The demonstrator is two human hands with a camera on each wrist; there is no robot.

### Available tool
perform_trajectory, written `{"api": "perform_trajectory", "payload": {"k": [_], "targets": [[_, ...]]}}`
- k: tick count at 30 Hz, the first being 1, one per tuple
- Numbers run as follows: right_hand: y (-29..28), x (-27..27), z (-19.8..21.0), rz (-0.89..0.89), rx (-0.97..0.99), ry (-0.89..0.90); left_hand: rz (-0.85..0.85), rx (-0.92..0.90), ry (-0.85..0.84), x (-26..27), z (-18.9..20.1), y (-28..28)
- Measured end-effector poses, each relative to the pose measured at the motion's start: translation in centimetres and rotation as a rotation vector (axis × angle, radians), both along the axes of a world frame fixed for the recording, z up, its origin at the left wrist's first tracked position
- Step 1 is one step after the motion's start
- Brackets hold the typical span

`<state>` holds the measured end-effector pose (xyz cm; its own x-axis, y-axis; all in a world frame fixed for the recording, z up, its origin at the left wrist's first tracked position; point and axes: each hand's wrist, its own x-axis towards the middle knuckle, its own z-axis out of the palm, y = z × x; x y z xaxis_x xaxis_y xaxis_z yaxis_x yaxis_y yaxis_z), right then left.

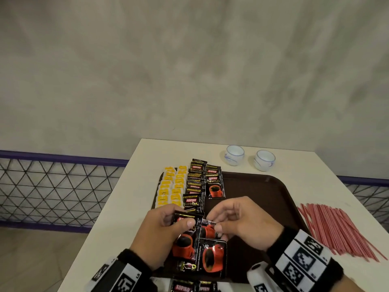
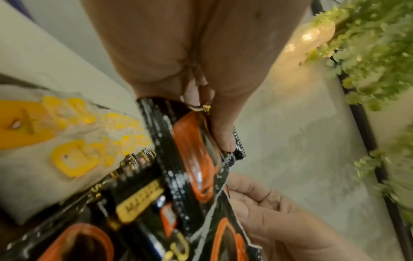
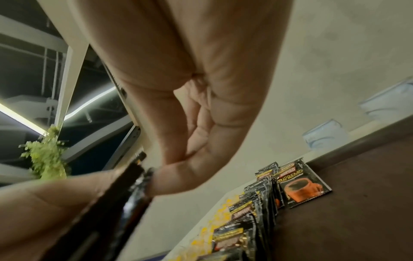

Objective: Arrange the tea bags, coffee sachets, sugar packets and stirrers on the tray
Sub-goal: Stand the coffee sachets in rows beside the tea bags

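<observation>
Holding a fan of coffee sachets [image 1: 190,239] low centre over the brown tray [image 1: 259,199]: left hand [image 1: 160,234] gripping the stack, right hand [image 1: 237,224] pinching one, long axes toward the upper-left sachet rows [image 1: 196,184], nearer the left.

Looks like a café or hotel refreshment corner: a white surface [image 1: 134,207] against a bare grey plaster wall [image 1: 189,70], a brown serving tray [image 1: 263,197] with rows of coffee sachets [image 1: 194,182] and yellow-tagged tea bags [image 1: 170,186], two small cups [image 1: 249,158], a heap of red stirrers [image 1: 336,226]. Purple-framed mesh railing [image 1: 52,182], green foliage [image 2: 368,44], strip lighting [image 3: 89,104] overhead.
</observation>
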<state>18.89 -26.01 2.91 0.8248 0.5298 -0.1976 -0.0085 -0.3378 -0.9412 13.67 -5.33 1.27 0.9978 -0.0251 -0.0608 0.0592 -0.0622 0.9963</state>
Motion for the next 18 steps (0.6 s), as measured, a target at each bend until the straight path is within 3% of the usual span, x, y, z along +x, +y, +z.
{"api": "perform_trajectory", "payload": {"k": [5,7,14,18], "targets": [[-0.1,-0.8,-0.3,-0.108,0.071,0.105,0.007,-0.274,0.275,-2.0,-2.4,-0.7],[0.2,-1.9,-0.8,-0.148,0.105,0.179,0.019,-0.31,0.292,-3.2,-3.5,-1.2],[-0.1,-1.7,-2.9,-0.453,0.172,0.239,0.09,0.092,0.047,-5.5,-6.7,-0.4],[-1.5,1.5,-3.5,-0.7,0.287,0.297,0.089,0.147,0.004,-6.5,-7.0,0.1]]}}
